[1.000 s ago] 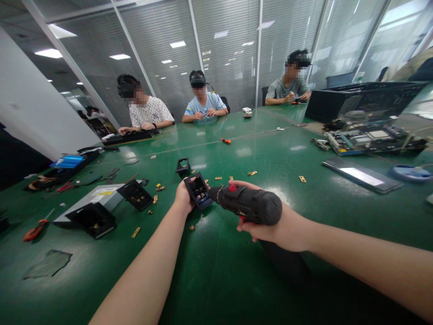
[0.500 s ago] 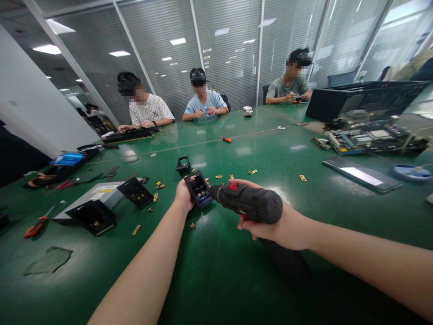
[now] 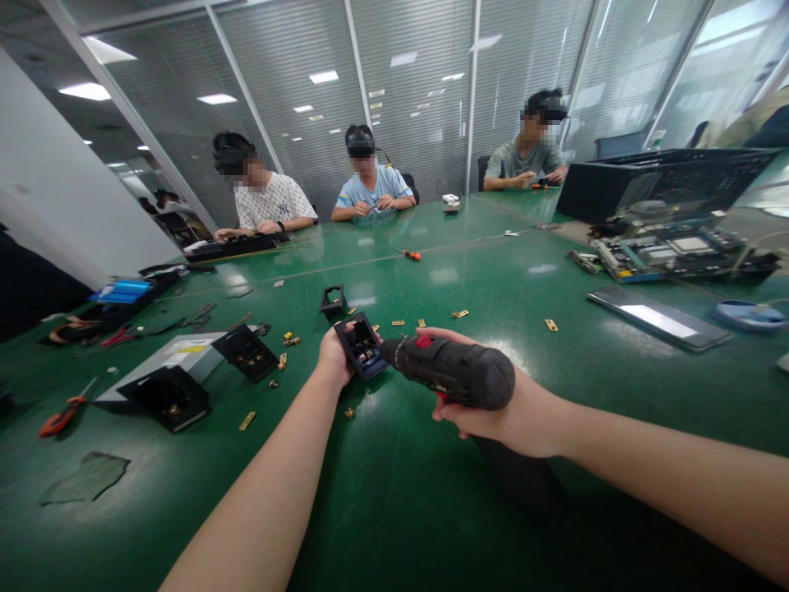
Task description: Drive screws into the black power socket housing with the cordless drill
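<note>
My left hand (image 3: 334,355) is closed around the side of a small black box (image 3: 365,366), tilted with its open face towards me. Brass-coloured metal parts show inside it. My right hand (image 3: 493,419) grips a black cordless drill (image 3: 456,367) with red details. The drill's chuck points left into the mouth of the box; whether its tip touches a screw inside is hidden. A black square frame (image 3: 334,301) stands just beyond my left hand. Small brass plates (image 3: 459,314) lie scattered past the drill. A small brass piece (image 3: 349,413) rests below the box.
On the left, two black housings (image 3: 169,397) lean on a grey metal case (image 3: 203,349), near an orange-handled screwdriver (image 3: 62,418). A phone (image 3: 658,316), a circuit board (image 3: 684,248) and a black computer case (image 3: 653,185) occupy the right. Several people sit across the green table (image 3: 382,510).
Almost nothing differs. The view has shifted very slightly, while both hands, the box and the drill keep the same positions relative to each other.
</note>
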Motion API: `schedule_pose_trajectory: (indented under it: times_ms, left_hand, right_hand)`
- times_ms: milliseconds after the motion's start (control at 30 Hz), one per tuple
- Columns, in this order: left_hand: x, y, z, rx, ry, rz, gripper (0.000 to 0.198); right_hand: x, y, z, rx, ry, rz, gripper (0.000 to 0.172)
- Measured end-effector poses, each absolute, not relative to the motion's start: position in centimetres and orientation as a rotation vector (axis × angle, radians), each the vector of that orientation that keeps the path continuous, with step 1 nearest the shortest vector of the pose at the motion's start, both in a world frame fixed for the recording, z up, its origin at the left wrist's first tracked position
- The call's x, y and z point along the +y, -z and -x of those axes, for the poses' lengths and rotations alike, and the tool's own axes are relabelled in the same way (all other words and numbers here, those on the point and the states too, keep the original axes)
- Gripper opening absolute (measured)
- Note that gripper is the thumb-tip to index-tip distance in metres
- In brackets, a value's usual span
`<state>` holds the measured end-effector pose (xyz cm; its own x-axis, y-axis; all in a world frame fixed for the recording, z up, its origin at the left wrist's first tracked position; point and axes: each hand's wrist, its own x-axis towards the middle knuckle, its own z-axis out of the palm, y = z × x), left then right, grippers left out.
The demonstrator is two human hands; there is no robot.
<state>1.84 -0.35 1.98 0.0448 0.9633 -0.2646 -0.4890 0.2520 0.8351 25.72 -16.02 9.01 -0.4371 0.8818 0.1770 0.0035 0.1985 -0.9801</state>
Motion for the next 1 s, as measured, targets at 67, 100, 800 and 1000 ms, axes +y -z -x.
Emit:
schedule_pose_trajectory:
  times_ms: [67, 100, 800, 1000]
  left_hand:
    - [-0.44, -2.08, -1.87, 0.966, -1.229, -0.637, 0.026]
    - [-0.48, -2.14, -1.89, 0.968, -1.230, -0.639, 0.026]
    - [-0.57, -2.31, -1.97, 0.977, -1.222, -0.598, 0.033]
    - [-0.28, -1.97, -1.80, 0.973, -1.208, -0.647, 0.033]
  right_hand:
    - [-16.00, -8.92, -25.73, -1.652, -1.350, 0.848, 0.082]
    - [-16.00, -8.90, -25.73, -1.655, -1.348, 0.850, 0.082]
    - [-16.15, -9.26, -25.80, -1.656, -1.342, 0.850, 0.082]
    - [-16.15, -9.33, -25.84, -1.660, -1.309, 0.826, 0.079]
